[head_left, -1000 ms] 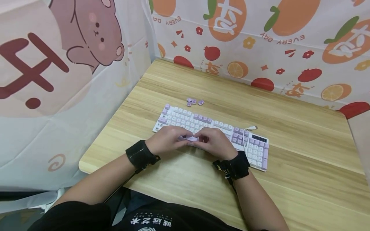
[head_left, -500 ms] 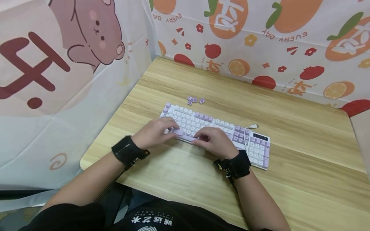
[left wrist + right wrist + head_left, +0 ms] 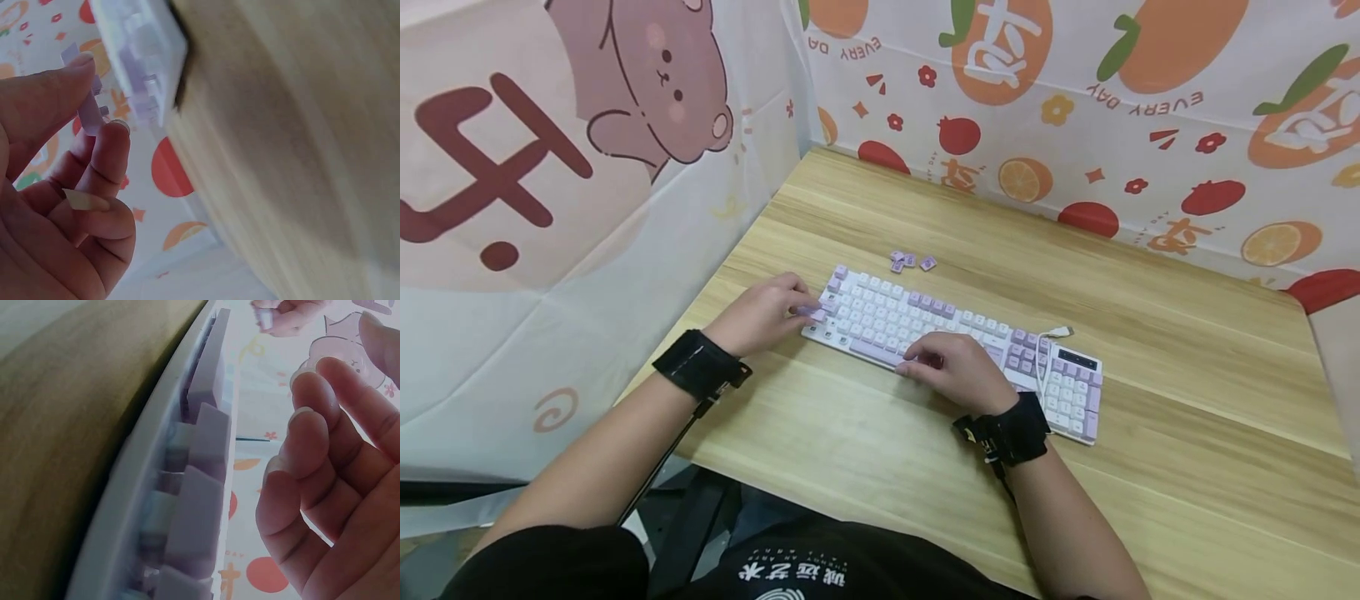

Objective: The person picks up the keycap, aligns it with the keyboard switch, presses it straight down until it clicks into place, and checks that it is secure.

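Observation:
My left hand [image 3: 765, 312] is by the left end of a white and lilac keyboard [image 3: 887, 317]. Between its thumb and a fingertip it pinches a wide lilac keycap [image 3: 91, 117], whose stem side faces the keyboard in the left wrist view. Over the front edge, right of the long lilac space bar [image 3: 874, 352], my right hand [image 3: 958, 371] hovers with loosely curled fingers. Nothing is between those fingers in the right wrist view. Several dark key positions without caps [image 3: 828, 331] show at the keyboard's front left corner.
Several loose lilac keycaps [image 3: 910, 261] lie behind the keyboard on the wooden table [image 3: 1187, 375]. A white cable with a USB plug [image 3: 1060, 332] lies across the keyboard's right part. Printed curtains [image 3: 1022, 133] border the table at the back and left.
From the middle front of the keyboard, where both hands met at a lilac keycap, my left hand has moved left with it to the keyboard's left end. My right hand has stayed nearly still.

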`<state>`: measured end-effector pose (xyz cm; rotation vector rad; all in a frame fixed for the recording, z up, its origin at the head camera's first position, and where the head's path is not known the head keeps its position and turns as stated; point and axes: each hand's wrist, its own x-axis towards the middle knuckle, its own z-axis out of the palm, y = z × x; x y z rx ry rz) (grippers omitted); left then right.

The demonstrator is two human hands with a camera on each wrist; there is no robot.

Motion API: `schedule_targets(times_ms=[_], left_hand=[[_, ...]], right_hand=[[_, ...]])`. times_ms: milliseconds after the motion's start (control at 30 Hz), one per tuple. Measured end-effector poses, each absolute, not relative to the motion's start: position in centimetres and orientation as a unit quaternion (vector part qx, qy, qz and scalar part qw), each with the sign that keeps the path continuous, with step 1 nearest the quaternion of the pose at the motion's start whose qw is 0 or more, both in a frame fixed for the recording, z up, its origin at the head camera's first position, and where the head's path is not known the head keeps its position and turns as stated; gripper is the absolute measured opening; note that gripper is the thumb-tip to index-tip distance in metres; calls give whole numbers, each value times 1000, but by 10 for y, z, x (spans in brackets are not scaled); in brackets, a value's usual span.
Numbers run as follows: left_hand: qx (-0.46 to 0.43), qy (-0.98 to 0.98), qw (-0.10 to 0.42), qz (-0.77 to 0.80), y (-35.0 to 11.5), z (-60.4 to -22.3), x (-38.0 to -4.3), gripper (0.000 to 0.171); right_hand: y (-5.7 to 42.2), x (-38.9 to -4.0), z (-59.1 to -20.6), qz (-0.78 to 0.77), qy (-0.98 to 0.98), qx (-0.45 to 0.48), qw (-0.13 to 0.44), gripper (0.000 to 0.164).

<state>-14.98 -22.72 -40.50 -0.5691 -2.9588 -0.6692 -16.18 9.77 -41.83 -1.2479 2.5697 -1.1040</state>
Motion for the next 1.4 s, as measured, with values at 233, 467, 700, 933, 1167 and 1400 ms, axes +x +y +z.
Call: schedule_targets(times_ms=[233, 467, 700, 933, 1167, 1400], left_hand=[[-208, -957, 21, -201, -221, -410, -156, 19], [-205, -957, 13, -203, -217, -414, -159, 17], [-208, -956, 19, -204, -214, -417, -161, 18], [-197, -959, 6, -206, -214, -418, -163, 19], [-177, -948, -32, -263, -218, -418, -170, 12], [-76, -924, -98, -363, -223, -422, -184, 10]], right_hand=[[97, -163, -420, -365, 838, -404, 42, 13], [96, -164, -421, -362, 838, -406, 40, 11], [96, -164, -422, -364, 836, -407, 42, 12], [96, -164, -423, -371, 834, -406, 44, 12], [97, -165, -425, -375, 834, -403, 47, 11], [97, -166, -425, -378, 831, -404, 52, 11]])
